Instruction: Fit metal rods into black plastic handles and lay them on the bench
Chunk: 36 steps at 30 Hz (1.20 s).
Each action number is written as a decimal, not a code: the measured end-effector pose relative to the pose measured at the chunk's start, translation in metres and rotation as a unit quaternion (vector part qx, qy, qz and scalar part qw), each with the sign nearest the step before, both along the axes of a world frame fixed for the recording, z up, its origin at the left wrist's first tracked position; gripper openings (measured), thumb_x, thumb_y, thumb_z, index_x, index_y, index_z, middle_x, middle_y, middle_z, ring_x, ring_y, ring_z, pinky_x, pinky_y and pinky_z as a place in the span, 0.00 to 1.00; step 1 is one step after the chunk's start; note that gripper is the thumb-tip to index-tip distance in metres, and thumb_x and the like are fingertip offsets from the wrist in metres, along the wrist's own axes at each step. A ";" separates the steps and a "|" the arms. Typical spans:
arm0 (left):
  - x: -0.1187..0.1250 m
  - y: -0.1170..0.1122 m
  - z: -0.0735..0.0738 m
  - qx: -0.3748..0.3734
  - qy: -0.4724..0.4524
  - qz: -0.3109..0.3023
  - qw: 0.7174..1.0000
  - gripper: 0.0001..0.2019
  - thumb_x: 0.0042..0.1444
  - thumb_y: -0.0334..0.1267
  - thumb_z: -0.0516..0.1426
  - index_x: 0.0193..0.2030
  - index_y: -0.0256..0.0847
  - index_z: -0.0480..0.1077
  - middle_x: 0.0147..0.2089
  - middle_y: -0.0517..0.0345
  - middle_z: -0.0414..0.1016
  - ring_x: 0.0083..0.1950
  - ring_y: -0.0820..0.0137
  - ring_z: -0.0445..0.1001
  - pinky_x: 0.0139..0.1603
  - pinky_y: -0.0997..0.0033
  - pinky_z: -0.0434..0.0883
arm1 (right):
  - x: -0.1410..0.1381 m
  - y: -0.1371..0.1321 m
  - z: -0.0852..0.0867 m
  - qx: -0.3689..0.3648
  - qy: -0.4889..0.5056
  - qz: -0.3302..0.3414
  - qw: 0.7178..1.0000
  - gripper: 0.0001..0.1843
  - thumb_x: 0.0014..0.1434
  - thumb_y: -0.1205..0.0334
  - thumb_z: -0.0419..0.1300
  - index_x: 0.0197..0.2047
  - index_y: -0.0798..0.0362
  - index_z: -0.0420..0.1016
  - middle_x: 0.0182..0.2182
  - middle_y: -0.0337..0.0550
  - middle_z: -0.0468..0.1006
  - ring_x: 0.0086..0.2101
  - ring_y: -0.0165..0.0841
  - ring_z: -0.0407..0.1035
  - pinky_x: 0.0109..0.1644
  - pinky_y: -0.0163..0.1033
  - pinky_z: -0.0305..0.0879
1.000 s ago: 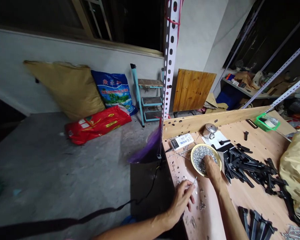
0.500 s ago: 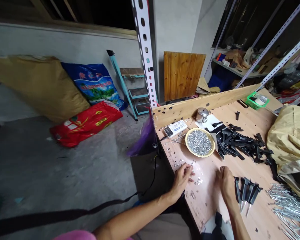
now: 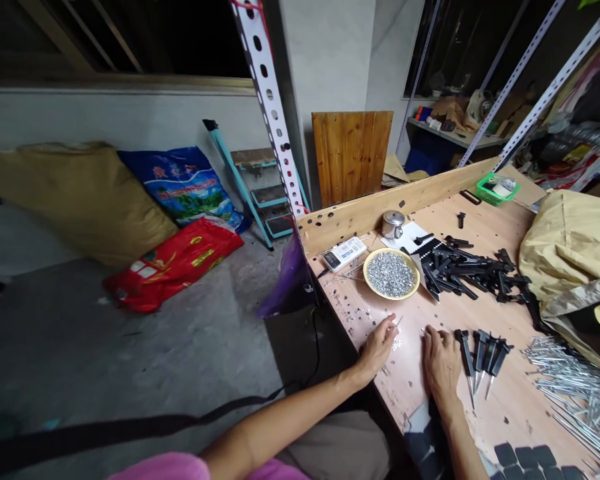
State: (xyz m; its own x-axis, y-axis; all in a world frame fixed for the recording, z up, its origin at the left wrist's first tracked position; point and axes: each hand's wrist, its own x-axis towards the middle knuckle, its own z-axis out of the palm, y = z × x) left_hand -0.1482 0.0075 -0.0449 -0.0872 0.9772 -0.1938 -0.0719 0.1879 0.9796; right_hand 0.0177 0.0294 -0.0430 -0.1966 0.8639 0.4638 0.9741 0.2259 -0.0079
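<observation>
2 hands on the wooden workbench (image 3: 510,417), a small gap between them. The left hand (image 3: 377,348) is pinching a thin metal pin (image 3: 398,321) in its fingers, right over a little scatter of loose washers (image 3: 396,344). The right hand (image 3: 443,365) is lying open on the wood, just beside a row of black spiked pieces (image 3: 483,357). Toward the back edge there's a yellow dish (image 3: 391,297) heaped with silver washers (image 3: 391,275), next to a big pile of black pieces (image 3: 463,270). A small steel pot (image 3: 393,225) sits by the back edge, and a heap of metal rods (image 3: 575,393) lies along the right edge.
</observation>
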 end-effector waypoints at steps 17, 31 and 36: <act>0.021 -0.011 0.045 -0.019 -0.227 -0.002 0.974 0.14 0.53 0.49 0.57 0.34 0.38 0.64 0.54 0.44 0.70 0.53 0.62 0.71 0.53 0.65 0.67 | 0.021 -0.007 0.004 0.104 -0.001 0.066 0.992 0.16 0.61 0.54 0.49 0.33 0.51 0.75 0.38 0.49 0.73 0.40 0.41 0.62 0.41 0.44 0.54; -0.081 -0.078 0.052 -0.046 -0.183 0.152 0.970 0.23 0.49 0.60 0.55 0.30 0.39 0.61 0.28 0.63 0.66 0.20 0.78 0.67 0.23 0.76 0.65 | -0.129 0.015 0.009 -0.113 0.028 0.372 0.921 0.16 0.61 0.64 0.52 0.50 0.46 0.73 0.49 0.44 0.75 0.51 0.41 0.62 0.50 0.46 0.59; -0.076 -0.064 0.053 -0.031 -0.208 0.148 0.966 0.24 0.47 0.60 0.56 0.31 0.38 0.61 0.29 0.62 0.65 0.21 0.79 0.66 0.23 0.75 0.66 | -0.136 0.022 -0.005 -0.119 0.080 0.390 0.910 0.14 0.61 0.66 0.51 0.46 0.49 0.75 0.45 0.46 0.76 0.49 0.38 0.64 0.49 0.44 0.62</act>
